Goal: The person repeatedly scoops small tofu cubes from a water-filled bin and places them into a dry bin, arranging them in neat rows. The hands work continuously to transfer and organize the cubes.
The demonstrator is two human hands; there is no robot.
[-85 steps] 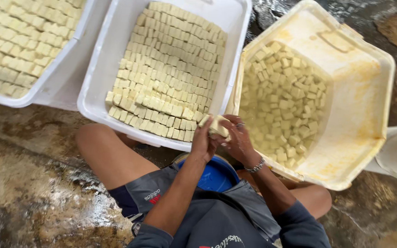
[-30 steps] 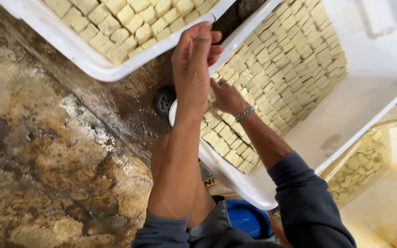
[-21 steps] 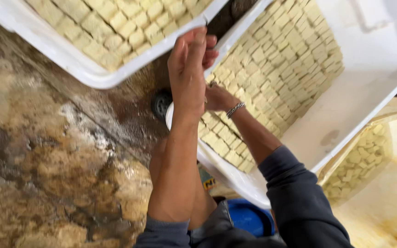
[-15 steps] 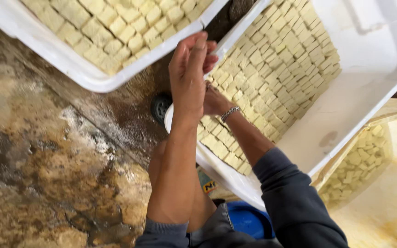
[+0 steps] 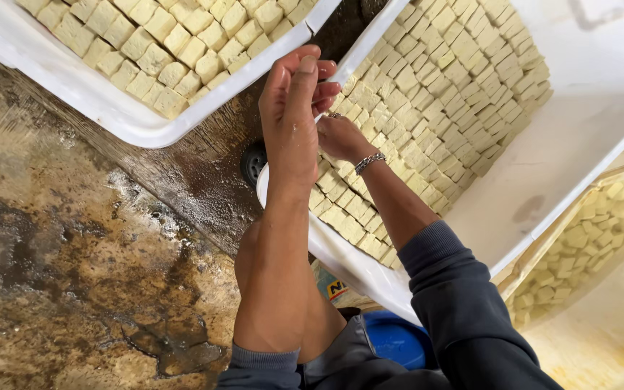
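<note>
The left hand (image 5: 294, 119) is raised with fingers straight and together, palm pressed toward the right hand (image 5: 339, 137), so it hides whether either grip clamps on anything; this cannot be told. Both hands hover over the near edge of the wide white plastic tub (image 5: 579, 144), which is packed with rows of pale yellow square blocks (image 5: 442, 94). A second white tub (image 5: 95, 108) of similar blocks lies to the left, across a wet, stained stone floor (image 5: 74, 274). A yellowish tub (image 5: 615, 318) sits at lower right
</note>
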